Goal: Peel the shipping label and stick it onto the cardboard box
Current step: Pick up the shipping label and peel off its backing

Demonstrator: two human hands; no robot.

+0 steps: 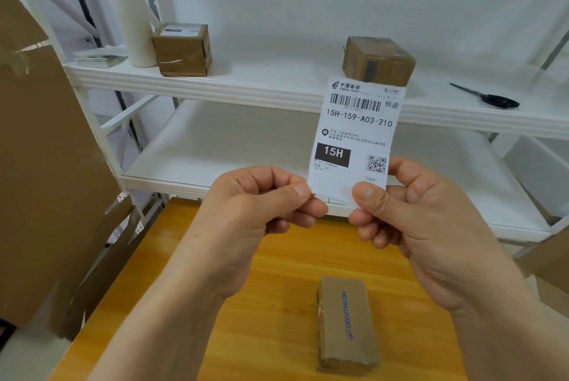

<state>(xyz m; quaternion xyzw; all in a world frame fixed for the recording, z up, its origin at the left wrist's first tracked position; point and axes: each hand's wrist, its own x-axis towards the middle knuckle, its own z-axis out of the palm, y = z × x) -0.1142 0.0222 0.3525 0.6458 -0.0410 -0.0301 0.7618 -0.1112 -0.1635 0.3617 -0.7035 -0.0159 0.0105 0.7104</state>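
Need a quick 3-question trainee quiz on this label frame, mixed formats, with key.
1. True or false: the shipping label is already stuck on the Decathlon box.
2. Which hands pinch the label's bottom edge? A) left hand only B) right hand only C) both
3. Fill in: the scissors lie on the upper ____.

Key: 1 false; 2 C; 3 shelf.

Label [357, 131] held upright between both hands, above box [346, 323] on table [261, 303]; shelf [246, 85] behind.
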